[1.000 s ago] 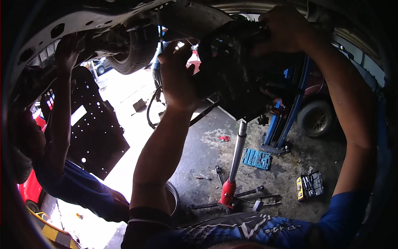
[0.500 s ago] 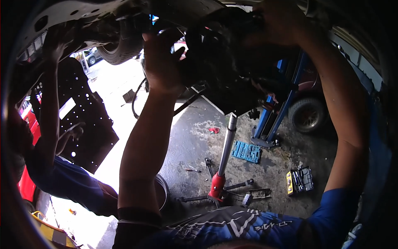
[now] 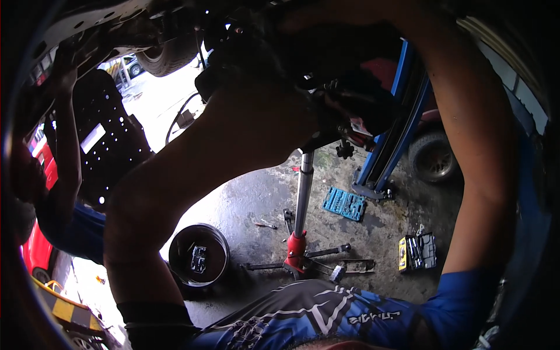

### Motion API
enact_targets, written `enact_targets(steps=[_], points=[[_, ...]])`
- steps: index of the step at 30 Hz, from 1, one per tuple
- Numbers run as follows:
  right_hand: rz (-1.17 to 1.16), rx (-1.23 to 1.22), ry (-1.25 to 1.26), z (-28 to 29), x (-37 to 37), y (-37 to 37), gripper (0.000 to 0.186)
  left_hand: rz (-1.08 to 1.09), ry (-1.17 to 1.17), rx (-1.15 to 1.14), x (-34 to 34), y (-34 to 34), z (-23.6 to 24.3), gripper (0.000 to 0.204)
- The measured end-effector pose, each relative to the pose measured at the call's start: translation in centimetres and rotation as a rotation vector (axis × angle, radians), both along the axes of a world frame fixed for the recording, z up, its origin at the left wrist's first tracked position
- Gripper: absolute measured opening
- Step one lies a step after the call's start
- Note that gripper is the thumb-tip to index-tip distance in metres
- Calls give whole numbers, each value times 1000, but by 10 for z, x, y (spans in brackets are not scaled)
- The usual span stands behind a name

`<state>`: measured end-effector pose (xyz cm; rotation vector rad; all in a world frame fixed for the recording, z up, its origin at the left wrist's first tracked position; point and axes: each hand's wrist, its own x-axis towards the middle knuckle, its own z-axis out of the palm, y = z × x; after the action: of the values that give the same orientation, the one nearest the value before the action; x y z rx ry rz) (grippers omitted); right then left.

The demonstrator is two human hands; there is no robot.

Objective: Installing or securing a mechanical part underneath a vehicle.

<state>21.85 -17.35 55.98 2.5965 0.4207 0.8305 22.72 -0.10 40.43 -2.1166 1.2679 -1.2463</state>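
Note:
Overhead is the dark underside of a raised vehicle [image 3: 87, 17]. My left arm bends up from the lower left, and my left hand [image 3: 265, 108] reaches into a dark mass of mechanical parts [image 3: 344, 96]; its fingers are lost in shadow. From the right, my right arm arches over the top, with my right hand [image 3: 306, 20] against the upper side of the same parts. Its fingers are too dark to make out. Directly below stands a telescoping jack [image 3: 303, 192] with a silver post and red base, its top beneath the parts.
At the left a co-worker's raised arm [image 3: 70, 134] is beside a dark perforated panel [image 3: 111, 140]. A blue lift post [image 3: 394, 125] stands to the right. On the floor lie a round black pan [image 3: 176, 271], a teal socket set [image 3: 344, 204] and a yellow-black tool case [image 3: 417, 252].
My left hand has shifted right and deeper under the parts, its elbow swinging out left. My right hand has moved left along the top. The round pan is now more exposed.

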Motion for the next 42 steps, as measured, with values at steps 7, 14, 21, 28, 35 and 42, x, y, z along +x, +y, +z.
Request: enact_targets(steps=[7,14,21,28,35,42], points=[[-67,-17,-7,-3,-10,-9,91,197,281,96,2,-43,13,14],[1,-40,-14,2,-20,-6,93,173,323,-82,5,-32,5,13],[24,-93,43,7,-7,-4,94,144,102,121,3,-22,10,17],[5,-67,-37,3,-14,-4,89,203,559,126,-1,-35,41,31],[60,-63,-68,-1,-8,-4,89,190,254,232,13,-24,22,37],[44,-40,-26,0,-16,-6,89,362,397,275,1,-32,29,32]])
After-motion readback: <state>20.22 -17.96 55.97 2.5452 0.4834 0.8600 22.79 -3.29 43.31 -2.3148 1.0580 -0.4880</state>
